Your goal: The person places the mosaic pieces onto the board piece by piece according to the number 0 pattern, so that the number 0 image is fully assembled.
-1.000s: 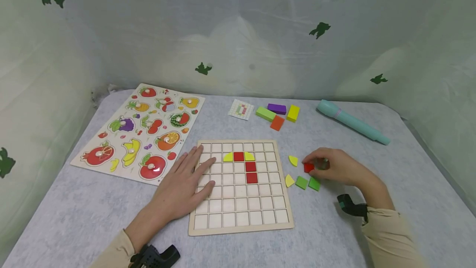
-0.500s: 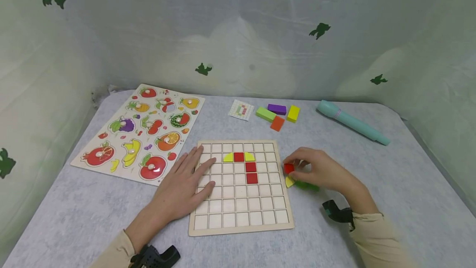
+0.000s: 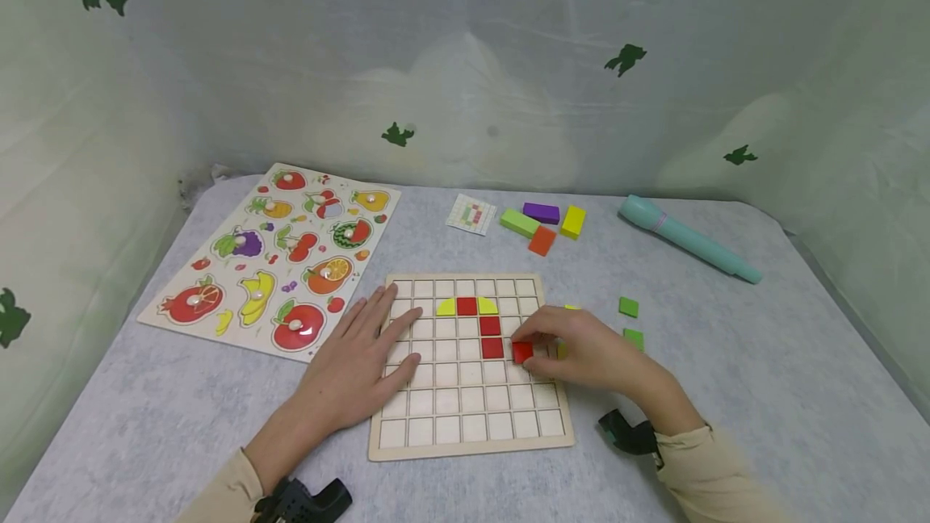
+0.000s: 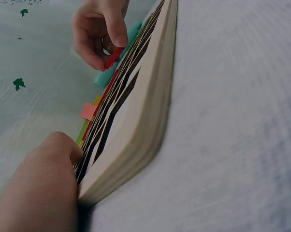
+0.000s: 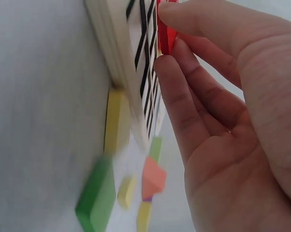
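My right hand (image 3: 592, 349) pinches a red square tile (image 3: 521, 352) between thumb and fingertips, over the right side of a wooden grid board (image 3: 471, 452). In the right wrist view the red tile (image 5: 167, 36) stands close to the grid lines. Set in the board are several red tiles (image 3: 492, 348) and two yellow quarter-round tiles (image 3: 446, 307). My left hand (image 3: 356, 370) lies with fingers spread on the board's left edge and holds nothing. In the left wrist view its thumb side (image 4: 44, 179) rests against the board.
Two green tiles (image 3: 628, 307) lie right of the board; yellow tiles beside it are partly hidden by my right hand. Behind stand a pattern card (image 3: 471, 215), coloured blocks (image 3: 541, 213) and a teal tube-shaped object (image 3: 690, 240). A fruit puzzle board (image 3: 272, 257) lies at left.
My right hand has carried the red tile leftward from the table to over the board. The two green tiles have shifted to the right and away. My left hand has stayed put.
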Motion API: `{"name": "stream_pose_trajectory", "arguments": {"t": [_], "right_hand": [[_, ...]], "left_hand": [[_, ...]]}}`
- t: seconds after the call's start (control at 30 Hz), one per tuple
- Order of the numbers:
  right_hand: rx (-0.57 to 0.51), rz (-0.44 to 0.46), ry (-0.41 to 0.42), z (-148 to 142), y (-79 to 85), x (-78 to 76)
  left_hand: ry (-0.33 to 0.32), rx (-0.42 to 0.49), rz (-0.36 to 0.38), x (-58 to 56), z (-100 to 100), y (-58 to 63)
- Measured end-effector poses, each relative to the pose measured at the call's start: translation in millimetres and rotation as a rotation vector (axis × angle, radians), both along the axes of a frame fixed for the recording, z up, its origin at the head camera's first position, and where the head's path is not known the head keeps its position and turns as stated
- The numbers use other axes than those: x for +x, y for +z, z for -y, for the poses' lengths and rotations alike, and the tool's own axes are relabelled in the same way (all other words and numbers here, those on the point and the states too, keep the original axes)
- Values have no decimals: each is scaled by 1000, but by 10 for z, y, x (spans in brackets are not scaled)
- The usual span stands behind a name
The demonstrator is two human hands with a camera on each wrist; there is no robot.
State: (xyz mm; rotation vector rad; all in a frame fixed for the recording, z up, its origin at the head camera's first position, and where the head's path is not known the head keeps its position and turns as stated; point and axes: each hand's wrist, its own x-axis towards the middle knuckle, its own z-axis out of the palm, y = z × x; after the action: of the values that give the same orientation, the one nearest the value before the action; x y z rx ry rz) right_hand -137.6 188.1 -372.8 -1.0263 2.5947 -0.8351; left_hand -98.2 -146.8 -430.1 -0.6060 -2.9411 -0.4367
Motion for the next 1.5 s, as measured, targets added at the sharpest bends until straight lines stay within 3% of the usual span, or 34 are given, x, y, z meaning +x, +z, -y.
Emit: {"name": "stream_pose_trajectory", "arguments": {"t": [0.27,0.5,0.83,1.0,1.13,1.5], "right_hand": [[14,-11,41,218,-13,91],[67,-88,87,339,-51,137],[115,-117,88,339,-55,157],[67,-108,94,296,-37,136],[46,-68,46,201,8,97],[50,-89,-138,-231,45,-109]], "left_hand": [[4,-6,3,-2,1,6],[4,-9,8,-4,3,14],[0,-8,7,-3,1,4],[0,-7,4,1,0,5],[3,-5,5,2,-2,8],[2,-3,6,0,1,-3]]}}
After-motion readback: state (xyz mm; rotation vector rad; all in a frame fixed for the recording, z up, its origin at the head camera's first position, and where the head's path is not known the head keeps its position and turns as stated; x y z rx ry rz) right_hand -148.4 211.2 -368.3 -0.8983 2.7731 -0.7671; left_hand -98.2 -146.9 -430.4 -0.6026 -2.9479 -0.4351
